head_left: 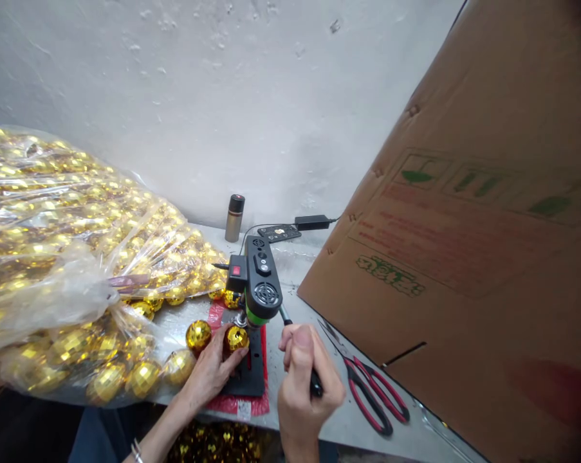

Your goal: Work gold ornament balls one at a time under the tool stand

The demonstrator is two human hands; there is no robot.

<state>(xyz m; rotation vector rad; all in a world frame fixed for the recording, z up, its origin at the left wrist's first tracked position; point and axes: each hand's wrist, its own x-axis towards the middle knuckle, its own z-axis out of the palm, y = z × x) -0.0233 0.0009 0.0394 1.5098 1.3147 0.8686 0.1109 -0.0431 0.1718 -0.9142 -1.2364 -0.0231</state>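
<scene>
My left hand (212, 368) grips a gold mirrored ball (236, 338) between thumb and fingers, beneath the head of a small black bench drill (264, 276). A dark hole shows on top of the ball. The drill's black base plate (251, 384) lies on a red sheet (262, 405). To the right of the drill, my right hand (305, 376) is closed round its lever handle (316, 384). Another gold ball (198, 335) rests just left of my left fingers.
A clear bag of gold balls (78, 212) fills the left side. Red-handled scissors (374, 392) lie at the right beside a big cardboard box (444, 257). Behind the drill are a dark-capped bottle (235, 218), a phone (279, 232) and a power adapter (312, 222).
</scene>
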